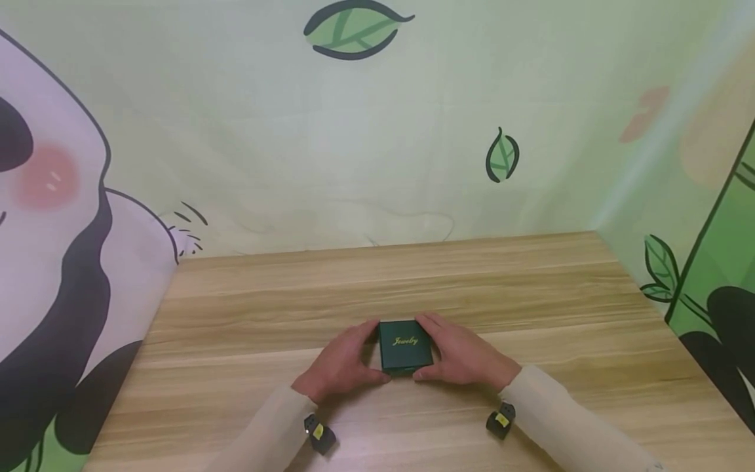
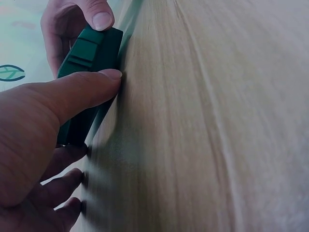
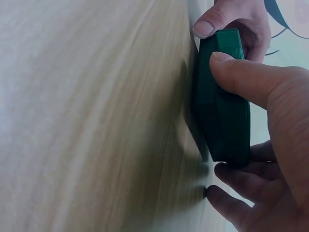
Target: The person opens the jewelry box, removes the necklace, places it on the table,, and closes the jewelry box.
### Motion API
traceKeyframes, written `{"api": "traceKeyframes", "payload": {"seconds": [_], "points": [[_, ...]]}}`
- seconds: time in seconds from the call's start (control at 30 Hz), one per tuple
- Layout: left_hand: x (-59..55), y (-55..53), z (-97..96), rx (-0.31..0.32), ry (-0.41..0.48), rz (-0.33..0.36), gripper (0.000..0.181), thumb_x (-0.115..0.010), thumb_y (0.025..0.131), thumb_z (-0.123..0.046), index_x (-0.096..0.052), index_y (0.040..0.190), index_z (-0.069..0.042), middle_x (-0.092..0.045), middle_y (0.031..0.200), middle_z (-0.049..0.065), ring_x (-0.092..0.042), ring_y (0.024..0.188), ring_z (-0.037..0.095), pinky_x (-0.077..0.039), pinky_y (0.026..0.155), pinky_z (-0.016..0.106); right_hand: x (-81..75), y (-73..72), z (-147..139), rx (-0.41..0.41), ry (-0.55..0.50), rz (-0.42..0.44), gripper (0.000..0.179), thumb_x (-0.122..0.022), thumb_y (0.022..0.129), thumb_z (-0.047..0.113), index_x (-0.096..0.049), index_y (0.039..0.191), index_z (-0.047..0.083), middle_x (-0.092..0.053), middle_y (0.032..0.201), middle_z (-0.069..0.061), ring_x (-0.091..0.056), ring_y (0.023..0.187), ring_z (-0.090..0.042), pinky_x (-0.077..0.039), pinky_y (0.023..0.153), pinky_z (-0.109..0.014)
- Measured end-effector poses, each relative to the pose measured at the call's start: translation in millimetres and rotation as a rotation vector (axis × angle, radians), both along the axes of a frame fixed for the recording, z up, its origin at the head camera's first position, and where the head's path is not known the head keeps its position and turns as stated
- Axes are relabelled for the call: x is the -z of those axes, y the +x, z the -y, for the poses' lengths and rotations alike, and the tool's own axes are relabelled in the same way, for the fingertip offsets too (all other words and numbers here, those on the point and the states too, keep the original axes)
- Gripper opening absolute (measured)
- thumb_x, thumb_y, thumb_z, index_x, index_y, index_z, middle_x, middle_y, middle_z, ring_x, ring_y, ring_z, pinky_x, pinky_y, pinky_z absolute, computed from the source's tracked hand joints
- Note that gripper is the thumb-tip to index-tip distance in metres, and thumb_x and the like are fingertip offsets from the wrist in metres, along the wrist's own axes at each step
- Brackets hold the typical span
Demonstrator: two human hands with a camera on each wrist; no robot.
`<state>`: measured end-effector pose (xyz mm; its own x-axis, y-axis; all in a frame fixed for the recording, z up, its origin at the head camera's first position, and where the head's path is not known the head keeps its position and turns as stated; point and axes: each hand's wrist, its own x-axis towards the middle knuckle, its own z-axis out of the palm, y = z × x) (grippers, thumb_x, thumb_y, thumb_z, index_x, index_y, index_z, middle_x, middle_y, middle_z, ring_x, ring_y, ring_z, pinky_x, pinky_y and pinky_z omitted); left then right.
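Note:
A small dark green jewelry box with gold "Jewelry" lettering on its lid is at the middle of the table's near half, lid down and facing up. My left hand grips its left side, thumb at the near corner and fingers toward the far one. From the other side my right hand holds it the same way. In the left wrist view, the left thumb lies across the front of the box. The right wrist view has the right thumb pressed on the green box's near side, other fingertips at its far end.
The wood-grain table runs back to a pale green cloth backdrop printed with leaves and a panda. Side cloths rise along the left and right table edges. A small black camera is strapped to each wrist over light sleeves.

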<state>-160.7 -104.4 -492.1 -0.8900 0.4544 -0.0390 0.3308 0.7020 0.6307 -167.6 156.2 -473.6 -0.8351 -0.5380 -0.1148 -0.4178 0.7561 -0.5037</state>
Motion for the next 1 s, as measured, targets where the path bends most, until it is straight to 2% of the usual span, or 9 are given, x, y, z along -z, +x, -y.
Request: {"api": "traceKeyframes", "payload": {"seconds": [0.3,0.7,1.0], "points": [[-0.6,-0.5,-0.1,0.002,-0.002,0.001,0.101,-0.092,0.077,-0.038,-0.041,0.157,-0.005,-0.059,0.151,0.013,-0.055,0.141,0.034,-0.047,0.119,0.052,-3.2,-0.5,-0.1,0.007,-0.009,0.017,0.103,-0.086,0.083,0.049,-0.035,0.161,0.006,-0.043,0.163,-0.012,-0.053,0.143,-0.033,-0.046,0.120,-0.051],[-2.2,0.5,0.3,0.019,0.042,0.013,0.097,-0.091,0.078,-0.037,-0.041,0.157,-0.013,-0.061,0.149,0.008,-0.057,0.140,0.028,-0.048,0.119,0.047,-5.2,-1.0,-1.4,0.011,-0.023,-0.002,0.102,-0.088,0.081,0.050,-0.039,0.159,0.007,-0.049,0.159,-0.013,-0.055,0.141,-0.032,-0.049,0.118,-0.051],[-5.6,3.7,1.0,0.003,0.068,0.063,0.100,-0.090,0.079,-0.036,-0.037,0.160,-0.011,-0.058,0.152,0.009,-0.054,0.143,0.029,-0.045,0.121,0.049,-8.0,-1.3,-2.5,0.014,-0.035,-0.003,0.102,-0.089,0.079,0.049,-0.040,0.159,0.008,-0.048,0.160,-0.011,-0.054,0.143,-0.030,-0.047,0.120,-0.050]]}}
